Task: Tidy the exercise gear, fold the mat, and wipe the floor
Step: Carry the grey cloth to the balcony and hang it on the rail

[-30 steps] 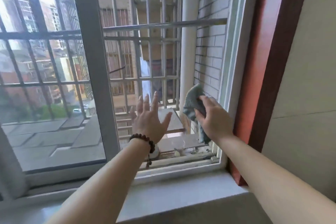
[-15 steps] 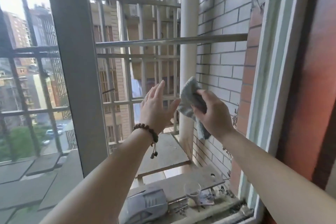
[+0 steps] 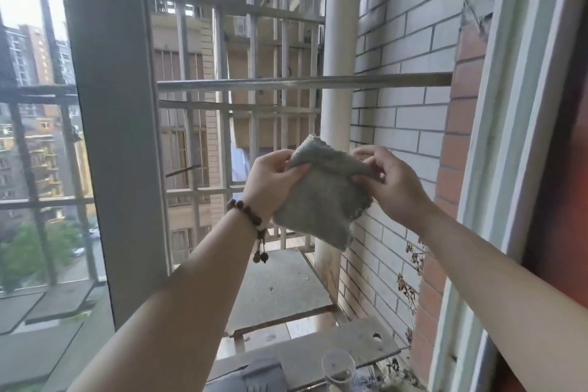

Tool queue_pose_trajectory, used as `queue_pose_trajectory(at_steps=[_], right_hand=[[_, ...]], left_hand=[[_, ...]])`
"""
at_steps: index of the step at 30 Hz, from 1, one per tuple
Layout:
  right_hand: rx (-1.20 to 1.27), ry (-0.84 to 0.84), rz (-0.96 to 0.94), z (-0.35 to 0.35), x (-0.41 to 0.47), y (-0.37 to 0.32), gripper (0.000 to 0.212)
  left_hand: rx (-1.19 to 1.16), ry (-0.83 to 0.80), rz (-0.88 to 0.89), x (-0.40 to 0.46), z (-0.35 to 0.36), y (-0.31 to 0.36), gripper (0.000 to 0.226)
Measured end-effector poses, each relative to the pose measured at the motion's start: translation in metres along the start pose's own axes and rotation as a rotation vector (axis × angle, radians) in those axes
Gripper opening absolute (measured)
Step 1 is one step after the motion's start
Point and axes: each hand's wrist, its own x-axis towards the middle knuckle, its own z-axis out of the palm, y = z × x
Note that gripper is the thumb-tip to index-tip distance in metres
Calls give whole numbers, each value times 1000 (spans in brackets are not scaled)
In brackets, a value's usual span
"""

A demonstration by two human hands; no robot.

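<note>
A grey cloth hangs spread between both my hands, outside the open window and above the outer ledge. My left hand, with a dark bead bracelet on its wrist, pinches the cloth's upper left corner. My right hand pinches the upper right edge. The lower part of the cloth hangs free. No exercise gear, mat or floor shows in this view.
A grey window post stands to the left and the white window frame to the right. Metal security bars and a white pipe lie just beyond the cloth. Below are boards and a glass cup.
My left hand was open beside the cloth; now it pinches the cloth's left corner. The cloth, bunched in my right hand before, is stretched out between both hands. The view has leaned farther out.
</note>
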Motion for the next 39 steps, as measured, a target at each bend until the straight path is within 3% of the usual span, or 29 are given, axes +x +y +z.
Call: queue_pose_trajectory(at_steps=[3, 8, 13, 16, 21, 28, 30, 35, 37, 39], right_hand=[[36, 31, 3, -6, 7, 5, 11], [31, 158, -45, -6, 19, 6, 12], [-12, 133, -155, -3, 22, -1, 9], [-6, 134, -163, -3, 24, 4, 15], [-148, 245, -269, -6, 31, 15, 23], [58, 301, -162, -20, 45, 4, 21], [66, 259, -129, -23, 55, -2, 16], [-82, 92, -105, -17, 77, -13, 10], [-102, 55, -123, -17, 82, -15, 11], [-153, 57, -144, -22, 86, -14, 12]], left_hand=[[24, -72, 17, 5, 1, -3, 13], [-3, -245, 95, 7, 6, 8, 61], [220, -251, 277, 19, 24, 28, 29], [344, -288, 271, 25, 31, 23, 30], [331, -83, 308, 33, 31, 10, 6], [643, 106, 294, 45, 23, -7, 14], [590, 135, 323, 45, 22, -4, 22], [94, -232, 56, 38, 34, 16, 29], [66, -324, -16, 37, 39, 15, 29], [194, -369, -35, 37, 40, 12, 21]])
